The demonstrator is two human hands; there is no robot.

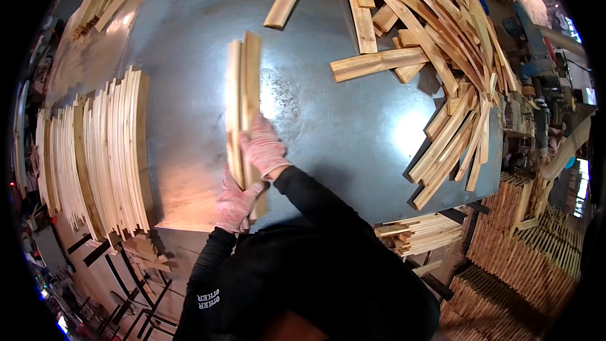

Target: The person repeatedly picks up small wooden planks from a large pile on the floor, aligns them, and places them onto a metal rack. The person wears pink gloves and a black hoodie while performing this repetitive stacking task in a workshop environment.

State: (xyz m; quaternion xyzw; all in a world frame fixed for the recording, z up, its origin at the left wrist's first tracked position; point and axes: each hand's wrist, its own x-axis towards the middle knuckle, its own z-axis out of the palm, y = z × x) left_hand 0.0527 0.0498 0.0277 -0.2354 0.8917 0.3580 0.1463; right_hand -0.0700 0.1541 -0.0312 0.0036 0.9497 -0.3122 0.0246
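Two or three wooden slats [235, 98] stand side by side in my grip, their far ends pointing away from me over the metal table [196, 38]. My left hand [235, 203], in a pink knitted glove, is closed around their near end. Higher up on the right side, my right hand [265, 145], gloved the same way, grips them with its fingers along the wood. The slats are slightly blurred, and their lower part is partly covered by my hands.
On the left, a row of pale slats [110, 158] stands packed together. A loose heap of slats [435, 31] covers the far right, with one slat [372, 63] jutting toward the middle. Stacked slats [536, 246] stand beyond the table's right edge.
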